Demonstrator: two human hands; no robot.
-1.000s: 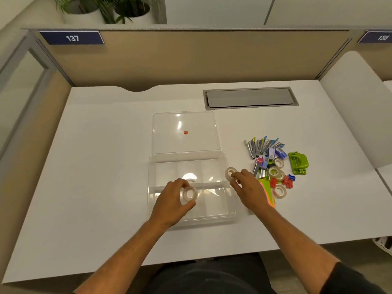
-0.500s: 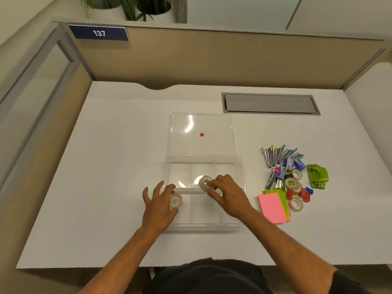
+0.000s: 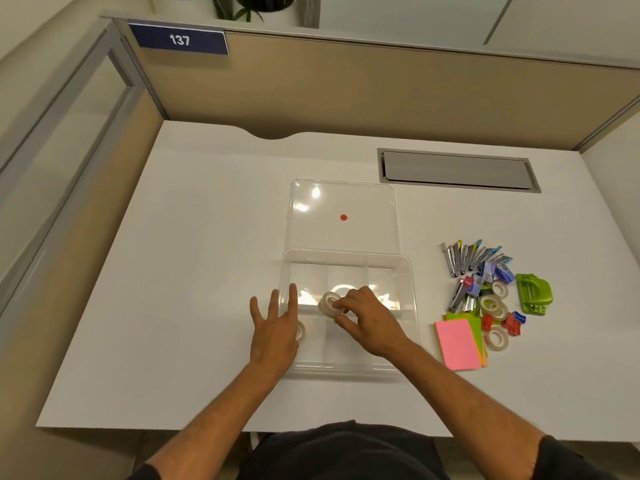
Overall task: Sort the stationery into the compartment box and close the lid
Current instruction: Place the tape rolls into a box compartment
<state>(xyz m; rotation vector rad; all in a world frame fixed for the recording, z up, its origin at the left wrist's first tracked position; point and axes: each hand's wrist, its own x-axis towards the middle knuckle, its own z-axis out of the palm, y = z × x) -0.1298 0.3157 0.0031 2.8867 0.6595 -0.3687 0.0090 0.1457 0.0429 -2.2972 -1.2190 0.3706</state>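
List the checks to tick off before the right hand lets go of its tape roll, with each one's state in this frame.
1. Lid lies open behind the compartment box: ok.
2. Right hand pinches a tape roll above the box: ok.
3. Which compartment lies under that roll: cannot tell.
4. Left hand is open, fingers spread, holding nothing: ok.
5. First tape roll lies in the near left compartment, beside the left hand: ok.
6. More tape rolls wait in the pile on the desk: ok.
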